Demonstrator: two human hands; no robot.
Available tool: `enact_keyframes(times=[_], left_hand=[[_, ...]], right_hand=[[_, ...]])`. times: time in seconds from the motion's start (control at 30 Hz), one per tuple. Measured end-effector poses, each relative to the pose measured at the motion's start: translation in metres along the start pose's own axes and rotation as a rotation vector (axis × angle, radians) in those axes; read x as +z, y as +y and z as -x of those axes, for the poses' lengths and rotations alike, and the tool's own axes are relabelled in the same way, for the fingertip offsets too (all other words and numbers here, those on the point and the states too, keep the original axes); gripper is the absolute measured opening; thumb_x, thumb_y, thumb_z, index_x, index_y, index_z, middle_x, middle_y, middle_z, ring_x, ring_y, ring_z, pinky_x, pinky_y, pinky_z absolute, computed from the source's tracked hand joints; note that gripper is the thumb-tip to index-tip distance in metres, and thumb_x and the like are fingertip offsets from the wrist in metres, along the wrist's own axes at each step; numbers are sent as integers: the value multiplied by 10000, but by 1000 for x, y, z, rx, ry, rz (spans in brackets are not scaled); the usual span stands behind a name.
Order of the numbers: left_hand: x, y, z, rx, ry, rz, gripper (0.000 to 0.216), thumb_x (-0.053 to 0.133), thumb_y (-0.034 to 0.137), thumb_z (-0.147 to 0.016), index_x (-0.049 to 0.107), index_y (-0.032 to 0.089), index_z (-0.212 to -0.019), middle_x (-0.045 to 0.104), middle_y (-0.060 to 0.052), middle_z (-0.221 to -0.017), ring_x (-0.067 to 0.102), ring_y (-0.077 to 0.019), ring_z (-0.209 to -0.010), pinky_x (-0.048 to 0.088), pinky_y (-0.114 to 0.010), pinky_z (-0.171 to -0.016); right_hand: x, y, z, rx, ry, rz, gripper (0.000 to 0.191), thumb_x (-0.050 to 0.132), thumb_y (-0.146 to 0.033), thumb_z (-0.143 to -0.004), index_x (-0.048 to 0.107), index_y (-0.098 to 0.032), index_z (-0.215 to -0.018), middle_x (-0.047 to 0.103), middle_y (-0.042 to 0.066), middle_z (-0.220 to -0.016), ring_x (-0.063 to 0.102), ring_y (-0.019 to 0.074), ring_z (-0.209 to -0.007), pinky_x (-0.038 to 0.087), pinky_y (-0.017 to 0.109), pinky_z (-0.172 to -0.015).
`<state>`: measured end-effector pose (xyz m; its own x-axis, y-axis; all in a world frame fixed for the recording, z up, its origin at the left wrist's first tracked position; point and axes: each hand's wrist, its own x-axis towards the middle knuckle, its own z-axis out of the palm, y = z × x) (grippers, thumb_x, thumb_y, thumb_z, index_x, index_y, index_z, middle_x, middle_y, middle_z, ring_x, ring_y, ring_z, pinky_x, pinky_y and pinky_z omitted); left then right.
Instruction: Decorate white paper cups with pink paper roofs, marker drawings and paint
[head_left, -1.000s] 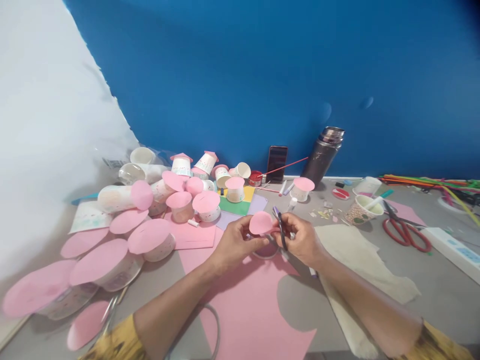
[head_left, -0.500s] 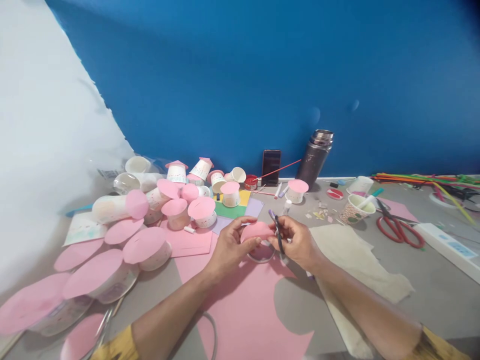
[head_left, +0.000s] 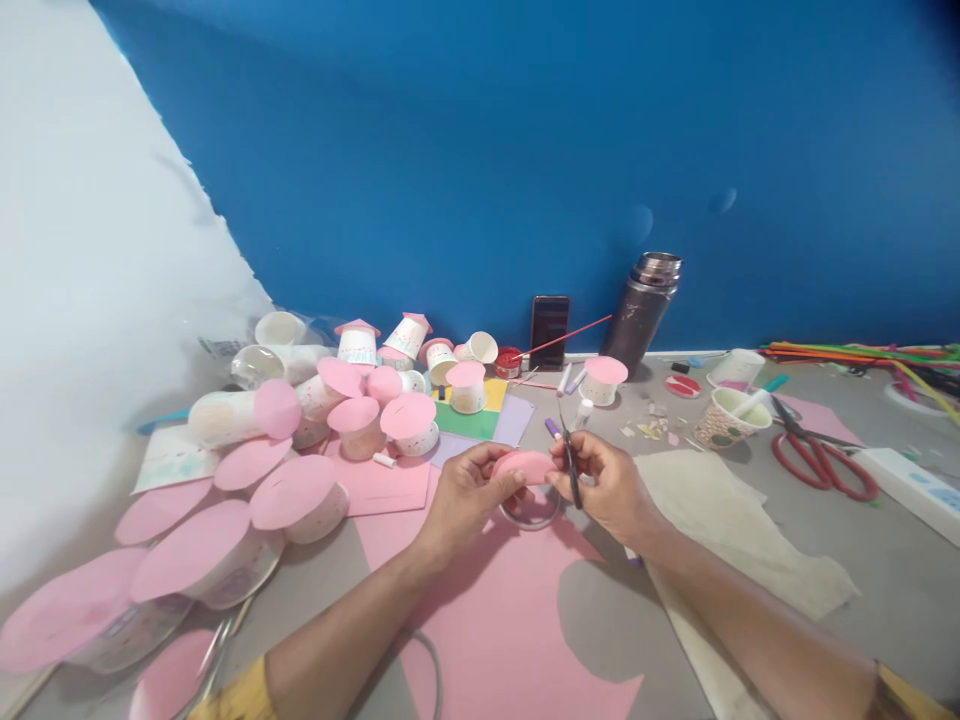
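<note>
My left hand [head_left: 474, 500] grips a pink paper disc [head_left: 523, 466] between thumb and fingers, raised over the table. Small dark-handled scissors [head_left: 573, 470] are in my right hand [head_left: 604, 484], blades pointing away from me. The fingertips of that hand also touch the disc's right edge. Below both hands lies a large pink paper sheet [head_left: 510, 610] with a round piece cut out on its right. A grey ring-shaped object [head_left: 531, 520] shows just under the disc, partly hidden by my fingers.
Paper cups topped with pink discs [head_left: 409, 418] crowd the left side. Toward the back stand a phone [head_left: 550, 332] and a dark flask [head_left: 643, 310]. Red-handled scissors [head_left: 823, 468], a patterned cup [head_left: 731, 418], a beige cloth [head_left: 735, 530] and a white power strip [head_left: 911, 490] lie right.
The whole scene has shifted slightly right in view. The pink disc is tilted flatter, and the scissors have turned a little in my right hand.
</note>
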<state>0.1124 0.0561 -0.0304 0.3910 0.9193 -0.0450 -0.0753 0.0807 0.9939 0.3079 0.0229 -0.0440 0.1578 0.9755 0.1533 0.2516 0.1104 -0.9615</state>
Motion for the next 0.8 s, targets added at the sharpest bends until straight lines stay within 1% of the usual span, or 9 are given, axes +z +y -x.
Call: enact_keyframes(times=[0.1, 0.23, 0.37, 0.57, 0.7, 0.8], left_hand=[[0, 1, 1, -45, -13, 24, 320, 801, 426, -801, 730, 131, -902, 718, -42, -639, 649, -176, -569, 580, -289, -511], [1, 0, 1, -73, -15, 53, 351, 827, 442, -768, 738, 117, -869, 732, -72, -657, 666, -197, -568, 600, -321, -490], [2, 1, 1, -87, -7, 73, 344, 841, 428, -740, 742, 114, -837, 742, -80, -665, 680, -194, -574, 608, -312, -507], [1, 2, 1, -89, 7, 51, 327, 832, 429, -748, 757, 121, -827, 751, -79, -673, 679, -187, -581, 593, -292, -512], [0, -1, 1, -94, 8, 44, 294, 827, 413, -756, 758, 132, -809, 749, -69, -681, 694, -197, -607, 584, -304, -559], [-1, -4, -1, -80, 40, 38, 249, 833, 375, -742, 761, 138, -762, 743, -58, -694, 696, -195, -644, 571, -315, -637]], right_hand=[[-1, 1, 0, -44, 11, 67, 294, 793, -369, -689, 667, -203, -897, 716, 27, -811, 641, 177, -715, 534, 299, -700], [-1, 0, 1, -70, 9, 121, 254, 754, -377, -708, 644, -206, -859, 681, 15, -770, 610, 172, -691, 513, 296, -678], [-1, -2, 1, -89, 3, 156, 219, 708, -371, -719, 620, -212, -841, 672, 11, -760, 599, 168, -678, 503, 291, -661], [-1, -2, 2, -92, 0, 189, 193, 694, -354, -720, 604, -218, -822, 680, 8, -752, 595, 162, -664, 494, 282, -640], [-1, -2, 2, -98, -1, 170, 183, 707, -337, -710, 612, -220, -813, 691, 9, -744, 604, 163, -661, 498, 278, -628], [0, -3, 2, -84, -6, 127, 198, 734, -331, -708, 640, -215, -839, 722, 21, -780, 637, 174, -690, 524, 288, -658]])
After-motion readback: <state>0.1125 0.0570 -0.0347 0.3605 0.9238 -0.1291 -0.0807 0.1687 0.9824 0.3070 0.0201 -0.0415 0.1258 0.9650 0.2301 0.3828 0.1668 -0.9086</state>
